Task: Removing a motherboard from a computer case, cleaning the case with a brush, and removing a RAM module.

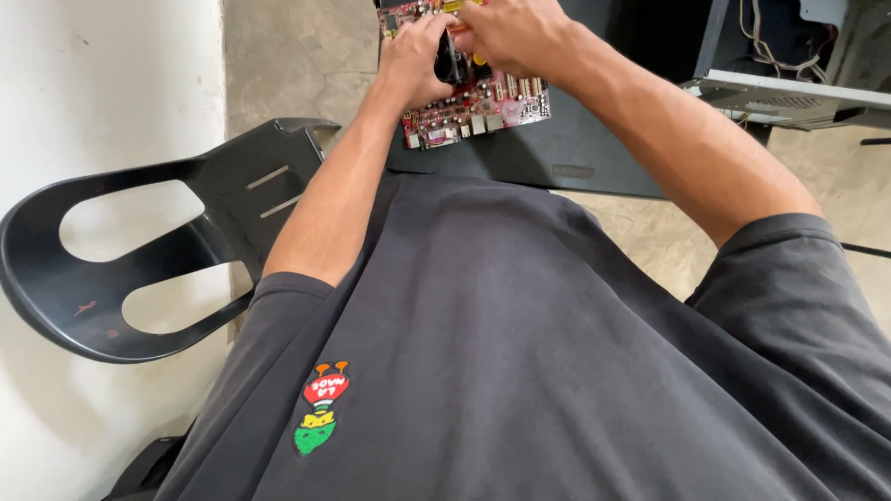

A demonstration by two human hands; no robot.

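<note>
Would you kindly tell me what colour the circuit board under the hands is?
The circuit board is red, best seen in the head view.

Packages, signs, screens: none observed; two label-type marks only.
Small rectangular grey label near front edge of black case panel; embroidered red, yellow and green emblem on dark shirt chest.

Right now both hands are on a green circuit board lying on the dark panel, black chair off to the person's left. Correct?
Not quite: the circuit board is red, not green, as the head view shows. The rest holds: the left hand and right hand are both on it, it lies on the dark panel, and the black chair stands to the person's left.
</note>
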